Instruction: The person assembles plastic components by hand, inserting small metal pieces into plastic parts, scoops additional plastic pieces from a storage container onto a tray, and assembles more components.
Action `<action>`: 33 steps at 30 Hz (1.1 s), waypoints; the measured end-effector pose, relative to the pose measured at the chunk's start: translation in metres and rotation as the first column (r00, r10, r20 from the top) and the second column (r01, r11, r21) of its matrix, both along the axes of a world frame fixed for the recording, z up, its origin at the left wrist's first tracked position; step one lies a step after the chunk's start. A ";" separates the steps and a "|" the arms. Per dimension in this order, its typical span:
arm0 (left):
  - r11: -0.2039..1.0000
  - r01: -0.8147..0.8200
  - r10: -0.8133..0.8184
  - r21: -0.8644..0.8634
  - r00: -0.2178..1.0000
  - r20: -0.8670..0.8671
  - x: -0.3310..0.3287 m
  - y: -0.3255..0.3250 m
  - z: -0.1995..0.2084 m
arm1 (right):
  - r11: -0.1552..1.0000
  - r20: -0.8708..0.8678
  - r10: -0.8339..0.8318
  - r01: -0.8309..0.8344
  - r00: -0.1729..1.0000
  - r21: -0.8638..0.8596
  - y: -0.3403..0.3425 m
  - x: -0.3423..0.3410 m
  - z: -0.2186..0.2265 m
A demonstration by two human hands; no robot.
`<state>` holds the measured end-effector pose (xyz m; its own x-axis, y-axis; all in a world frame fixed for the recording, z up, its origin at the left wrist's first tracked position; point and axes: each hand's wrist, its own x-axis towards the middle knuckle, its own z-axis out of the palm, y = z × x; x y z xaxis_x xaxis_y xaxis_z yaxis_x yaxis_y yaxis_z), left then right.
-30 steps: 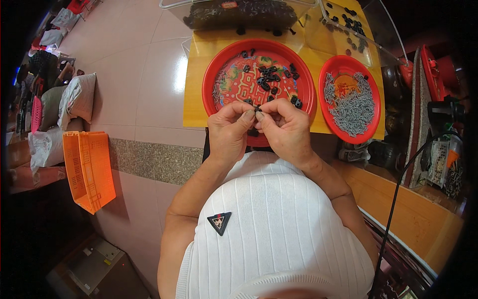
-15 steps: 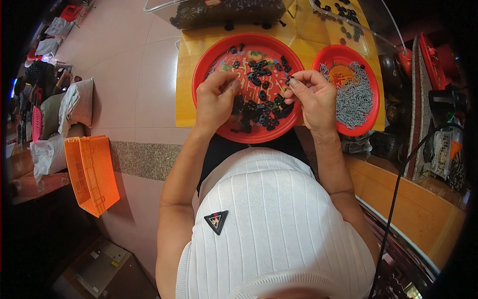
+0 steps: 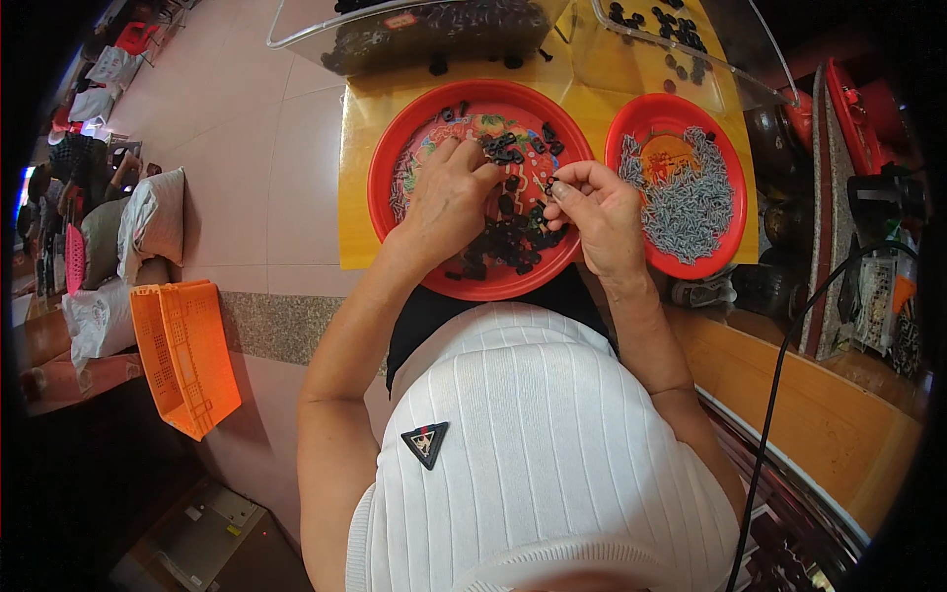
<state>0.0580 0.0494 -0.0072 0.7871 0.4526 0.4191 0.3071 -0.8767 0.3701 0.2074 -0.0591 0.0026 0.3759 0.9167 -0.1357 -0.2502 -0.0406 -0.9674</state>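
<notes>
the right hand (image 3: 604,225) pinches a small dark part (image 3: 552,185) over the round red tray (image 3: 387,133); a fingertip grip this slight could let it slip. the left hand (image 3: 449,195) reaches over black pieces (image 3: 505,148) in the tray, its grip hidden, closed or not i cannot tell; crowding could cause a mispick. a careless right wrist could jog the nearby oval plate (image 3: 745,192), scattering grey screws (image 3: 686,219).

Glossy pinkish tile floor (image 3: 237,148), speckled strip (image 3: 281,324), yellow tabletop (image 3: 355,232)
</notes>
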 end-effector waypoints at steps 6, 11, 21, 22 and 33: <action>0.309 0.209 0.435 -0.928 0.836 0.333 -0.022 -0.030 0.007 | 0.998 -0.165 0.060 -0.060 0.984 0.008 0.001 -0.007 0.003; 0.107 0.393 0.542 -0.913 0.747 0.385 -0.036 -0.046 0.001 | 0.978 -0.414 0.209 -0.197 0.886 0.072 0.003 -0.029 0.007; 0.228 0.342 0.496 -0.912 0.765 0.411 -0.050 -0.063 0.020 | 0.972 -0.411 0.235 -0.207 0.881 0.113 0.002 -0.049 0.016; 0.212 0.381 0.489 -0.900 0.756 0.435 -0.051 -0.064 0.020 | 0.974 -0.352 0.226 -0.201 0.908 0.105 0.001 -0.050 0.017; 0.028 0.525 0.585 -0.851 0.681 0.440 -0.057 -0.060 0.015 | 0.981 -0.002 0.193 -0.193 0.981 -0.036 -0.006 -0.051 0.030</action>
